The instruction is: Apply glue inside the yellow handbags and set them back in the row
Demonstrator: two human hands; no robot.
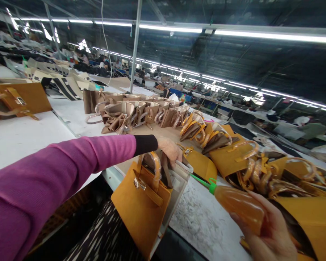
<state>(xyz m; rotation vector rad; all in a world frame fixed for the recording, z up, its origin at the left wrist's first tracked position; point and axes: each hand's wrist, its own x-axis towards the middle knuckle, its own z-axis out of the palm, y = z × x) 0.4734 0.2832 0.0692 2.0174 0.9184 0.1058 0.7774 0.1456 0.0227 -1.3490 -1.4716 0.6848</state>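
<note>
My left hand [170, 149] grips the upper edge of a mustard-yellow handbag [141, 210], with the fingertips partly hidden behind the rim. The bag hangs tilted at the table's front edge, its wrapped handle up, a metal clasp on the front and a pale inner panel showing at the side. My right hand [271, 232] is wrapped round a squeeze bottle [239, 206] of amber liquid with a green cap. Its thin green nozzle points left, with the tip close to the bag's pale side edge; whether it touches, I cannot tell.
Yellow handbags [233, 156] and loose bag parts are heaped on the right. Rows of brown handbags [143, 110] stand further back on the white table [84, 125]. Another yellow bag [29, 98] stands at the left. A metal post [136, 47] rises behind; people work in the distance.
</note>
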